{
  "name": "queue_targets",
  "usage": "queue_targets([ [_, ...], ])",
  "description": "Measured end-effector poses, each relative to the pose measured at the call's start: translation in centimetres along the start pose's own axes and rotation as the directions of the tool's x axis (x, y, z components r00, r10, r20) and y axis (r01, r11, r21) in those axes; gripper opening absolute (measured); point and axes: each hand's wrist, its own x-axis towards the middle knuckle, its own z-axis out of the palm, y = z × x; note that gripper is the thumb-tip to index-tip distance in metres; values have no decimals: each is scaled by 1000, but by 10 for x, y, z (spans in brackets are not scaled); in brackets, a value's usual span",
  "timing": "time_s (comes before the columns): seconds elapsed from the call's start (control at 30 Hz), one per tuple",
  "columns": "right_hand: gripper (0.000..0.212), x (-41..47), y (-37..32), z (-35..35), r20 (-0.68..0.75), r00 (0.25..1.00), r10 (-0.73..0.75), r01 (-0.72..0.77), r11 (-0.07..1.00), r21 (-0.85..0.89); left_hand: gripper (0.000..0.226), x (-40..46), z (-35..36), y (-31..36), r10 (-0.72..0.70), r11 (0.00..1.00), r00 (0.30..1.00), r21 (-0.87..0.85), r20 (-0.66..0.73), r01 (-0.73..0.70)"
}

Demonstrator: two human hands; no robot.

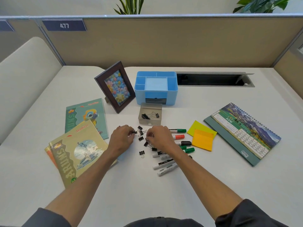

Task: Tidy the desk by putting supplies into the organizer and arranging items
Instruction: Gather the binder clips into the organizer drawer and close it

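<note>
Several black binder clips (pixel 140 133) lie scattered mid-desk, one more (pixel 142 153) nearer me. My left hand (pixel 122 136) pinches a clip at its fingertips. My right hand (pixel 159 136) pinches another clip at the right of the pile. Behind them sits a clear drawer tray (pixel 157 122), pulled out of the blue organizer (pixel 172 92), with a few clips inside. Several markers (pixel 164 164) with green, red and black caps lie under and right of my right wrist.
Yellow and orange sticky notes (pixel 202 138) and a desk calendar (pixel 242 133) lie to the right. A framed flower picture (pixel 114 87) stands left of the organizer. Three booklets (pixel 78 148) overlap on the left. A cable slot (pixel 213 79) opens at the back.
</note>
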Motion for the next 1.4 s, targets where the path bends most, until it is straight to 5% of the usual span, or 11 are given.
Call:
queue_targets([
  [0.33, 8, 2, 8, -5, -14, 997, 73, -68, 969, 239, 14, 28, -14, 14, -91, 990, 989, -121, -120, 77],
  [0.5, 9, 18, 9, -16, -197, 953, 231, -103, 857, 505, 17, 54, -13, 24, -88, 984, 987, -169, -137, 64],
  [0.77, 12, 46, 16, -35, -309, 850, 427, -267, 854, 447, 16, 88, 7, 37, -39, 994, 997, -107, -69, 31],
  [0.97, 19, 44, 17, -35, -304, 869, 390, -248, 876, 415, 30, 91, 14, 34, -17, 999, 1000, -46, 26, 18],
  [1.23, 17, 26, 10, -19, -284, 941, 185, -82, 937, 339, 23, 61, 2, 23, 5, 995, 973, -98, -229, -28],
  [1.4, 22, 19, -1, -10, -190, 981, 29, 9, 981, 195, 18, 39, 0, 8, 16, 997, 993, -69, -113, -24],
])
